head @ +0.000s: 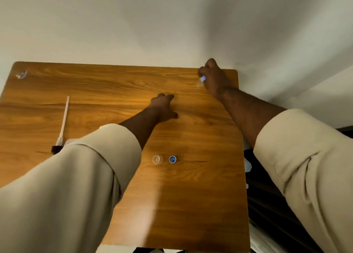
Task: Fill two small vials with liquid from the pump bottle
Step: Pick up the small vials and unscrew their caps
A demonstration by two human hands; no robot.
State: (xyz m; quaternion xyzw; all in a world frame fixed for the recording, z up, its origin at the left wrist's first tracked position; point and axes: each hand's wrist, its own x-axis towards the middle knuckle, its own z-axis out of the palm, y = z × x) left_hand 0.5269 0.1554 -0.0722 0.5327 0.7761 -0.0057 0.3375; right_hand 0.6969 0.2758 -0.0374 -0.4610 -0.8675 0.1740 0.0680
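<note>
- My right hand (214, 78) pinches a capped vial (200, 81), clear with a blue top, over the far right corner of the desk (114, 84).
- My left hand (165, 107) rests open, fingers spread on the smooth wood-grain top.
- Second vial (157, 159) stands uncapped mid-desk, its blue cap (172, 159) just beside it.
- The pump's dip tube (64, 122) lies loose at left.
- Risk, I judge: my sleeve could tip the light open vial; the held one sits near the edge.

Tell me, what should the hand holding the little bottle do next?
Probably the right hand should bring its blue-capped vial back beside the open vial and loose blue cap, because it is gripped far off at the table's back corner.
</note>
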